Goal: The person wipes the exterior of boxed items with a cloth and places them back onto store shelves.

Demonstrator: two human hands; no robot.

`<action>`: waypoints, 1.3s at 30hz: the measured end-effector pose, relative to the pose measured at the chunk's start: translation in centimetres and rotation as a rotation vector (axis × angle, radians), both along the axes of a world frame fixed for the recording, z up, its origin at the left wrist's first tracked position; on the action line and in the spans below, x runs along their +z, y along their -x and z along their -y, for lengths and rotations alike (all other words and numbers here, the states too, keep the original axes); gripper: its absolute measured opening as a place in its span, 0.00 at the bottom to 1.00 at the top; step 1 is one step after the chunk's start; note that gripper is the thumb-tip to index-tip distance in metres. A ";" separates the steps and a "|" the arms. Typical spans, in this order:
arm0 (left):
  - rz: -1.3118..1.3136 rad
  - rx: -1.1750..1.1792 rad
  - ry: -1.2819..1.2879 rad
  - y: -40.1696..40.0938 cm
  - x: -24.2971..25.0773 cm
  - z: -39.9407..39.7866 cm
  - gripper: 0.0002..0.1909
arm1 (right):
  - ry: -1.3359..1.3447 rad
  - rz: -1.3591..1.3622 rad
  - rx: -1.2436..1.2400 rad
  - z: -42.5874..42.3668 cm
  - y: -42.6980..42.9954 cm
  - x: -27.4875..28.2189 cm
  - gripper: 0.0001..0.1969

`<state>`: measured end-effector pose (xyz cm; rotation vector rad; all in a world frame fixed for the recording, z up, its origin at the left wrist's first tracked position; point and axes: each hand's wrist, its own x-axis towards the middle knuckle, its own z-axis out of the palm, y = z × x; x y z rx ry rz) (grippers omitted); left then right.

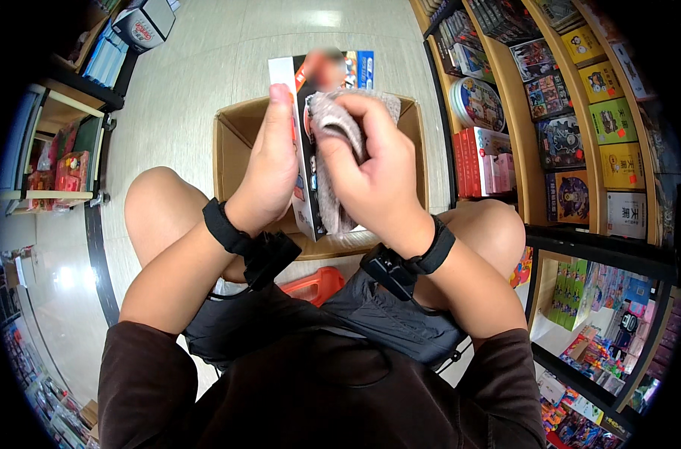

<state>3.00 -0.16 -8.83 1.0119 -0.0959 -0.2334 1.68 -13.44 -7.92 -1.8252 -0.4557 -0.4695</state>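
A printed product box [305,185] stands tilted on edge above an open cardboard carton [236,163] between my knees. My left hand [270,163] lies along the box's pale narrow side, thumb pointing up, steadying it. In my right hand [377,163] a grey plush cloth [340,196] is bunched between thumb and fingers, pressed against the box's broad face. The cloth and hand hide most of that face; its top edge shows colourful print and a blurred patch.
Wooden shelves [511,106] with boxed games rise on the right. On the left stands a wheeled cabinet [59,193] with red packages, and a white box [141,28] sits farther off. A red plastic stool [315,286] shows beneath me. Tiled floor [166,123] surrounds the carton.
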 end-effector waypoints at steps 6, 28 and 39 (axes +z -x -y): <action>-0.141 -0.061 0.043 0.3 -1.5 -0.4 0.35 | 0.067 0.062 0.097 -0.2 0.7 0.3 0.13; 0.016 0.063 0.036 -0.9 0.4 -0.6 0.36 | 0.044 -0.070 -0.200 1.7 -2.5 1.2 0.11; 0.031 0.101 0.040 -0.8 0.6 -0.5 0.39 | 0.032 -0.085 0.008 -0.3 0.0 -0.6 0.14</action>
